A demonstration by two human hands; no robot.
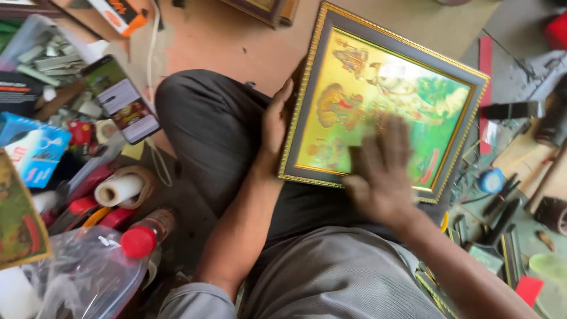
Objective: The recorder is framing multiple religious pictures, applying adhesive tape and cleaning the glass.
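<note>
While my left hand (275,133) clasps the gilt-edged framed picture (378,100) by its left side, my right hand (381,171), blurred, lies open and flat on the glass, gripping nothing. I see the frame resting tilted on my dark-trousered lap (212,130). A red-capped bottle (133,248) and roll (120,189) lie on the floor to my left.
</note>
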